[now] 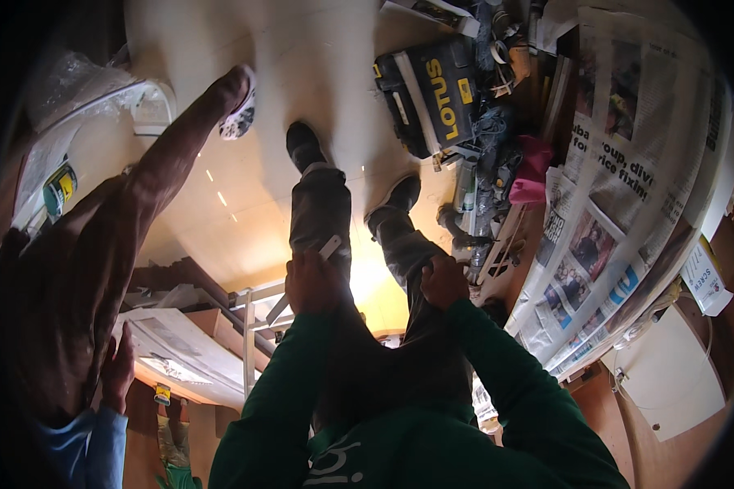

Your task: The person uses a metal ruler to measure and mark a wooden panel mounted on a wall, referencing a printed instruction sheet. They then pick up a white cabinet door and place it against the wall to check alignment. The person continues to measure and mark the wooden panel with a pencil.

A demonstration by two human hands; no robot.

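My left hand [311,281] is closed around a flat tool [331,246], over my left knee. One end of the tool is pale with a small hole; its other end shows below the hand as a flat grey strip. What kind of tool it is, I cannot make out. My right hand [444,282] rests at my right knee with its fingers curled against the dark trousers [408,244]. Whether anything is inside those fingers is hidden. Both forearms are in green sleeves.
Another person's bare leg [151,183] and hand [119,367] are at my left. A black tool case [424,98] lies ahead, beside cluttered tools and a pink cloth [531,169]. Newspaper sheets [603,212] cover a large surface at right. A ladder-like frame [250,334] stands left of my legs.
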